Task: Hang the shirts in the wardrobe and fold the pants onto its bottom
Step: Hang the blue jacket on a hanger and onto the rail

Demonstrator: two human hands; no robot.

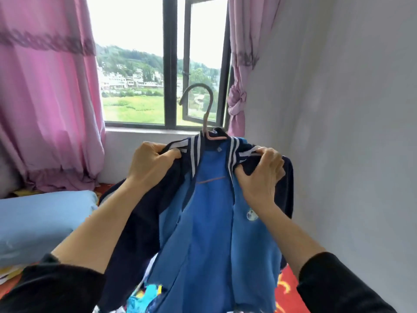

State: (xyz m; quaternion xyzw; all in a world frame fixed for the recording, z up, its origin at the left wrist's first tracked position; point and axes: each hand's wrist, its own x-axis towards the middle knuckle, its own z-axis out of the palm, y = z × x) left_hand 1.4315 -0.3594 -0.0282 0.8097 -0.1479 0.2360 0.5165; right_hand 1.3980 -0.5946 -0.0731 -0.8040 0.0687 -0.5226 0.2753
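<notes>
One blue shirt [212,222] sits on one pink hanger [207,115] (hook upright), held above the bed [291,288]. Two hands, the left hand [151,163] and the right hand [259,175], each pinch a striped shoulder. One blue pillow [45,222] lies by the bed's left edge, and two pink curtains [45,86] flank one window [135,64].

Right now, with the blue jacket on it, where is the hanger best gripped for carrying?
Probably the bare stem of the hanger below its hook, reached from above: it stands upright clear of the collar, while the blue jacket covers its arms.
</notes>
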